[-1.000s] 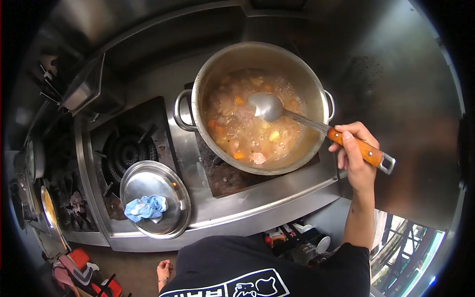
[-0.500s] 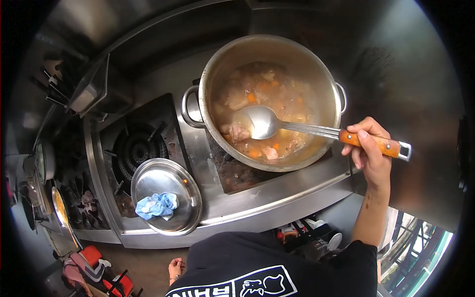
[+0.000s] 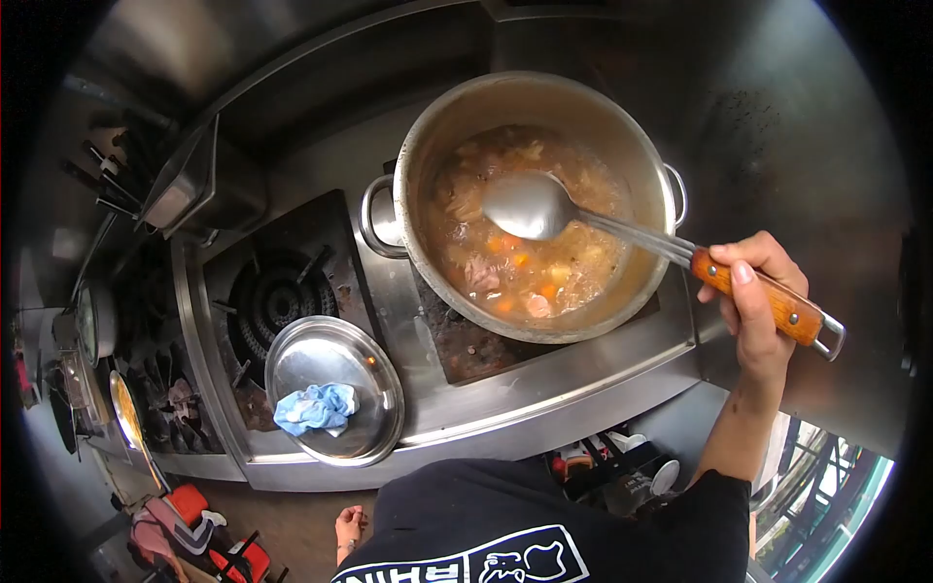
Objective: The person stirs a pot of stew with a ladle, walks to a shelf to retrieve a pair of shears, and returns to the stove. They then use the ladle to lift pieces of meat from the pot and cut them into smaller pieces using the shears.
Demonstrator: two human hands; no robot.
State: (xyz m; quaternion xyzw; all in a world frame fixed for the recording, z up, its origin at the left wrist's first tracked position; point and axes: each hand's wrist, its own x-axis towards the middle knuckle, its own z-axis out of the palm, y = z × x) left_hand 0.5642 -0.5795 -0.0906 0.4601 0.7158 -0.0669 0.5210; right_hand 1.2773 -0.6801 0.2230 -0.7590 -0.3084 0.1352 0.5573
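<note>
My right hand [image 3: 760, 296] is closed round the wooden handle of a large metal serving spoon [image 3: 530, 204], thumb on top. The spoon reaches over the rim of a big metal pot [image 3: 418, 243], its bowl tilted with the rounded back facing up, over the stew [image 3: 583, 253]. Carrot pieces and chunks of meat [image 3: 481, 273] show in the brownish broth. Low beside my body hangs my left hand [image 3: 350, 525], fingers loosely curled and apart, holding nothing.
Left of the pot, a metal lid [image 3: 374, 384] carrying a crumpled blue cloth [image 3: 317, 408] partly covers a burner [image 3: 287, 296]. Farther left are a metal container [image 3: 209, 189] and a pan [image 3: 126, 413]. A steel wall [image 3: 777, 146] rises on the right.
The spoon has swung up and back within the pot, its bowl turning over so the rounded back faces up. My right hand has shifted right and slightly down; my left hand stays low.
</note>
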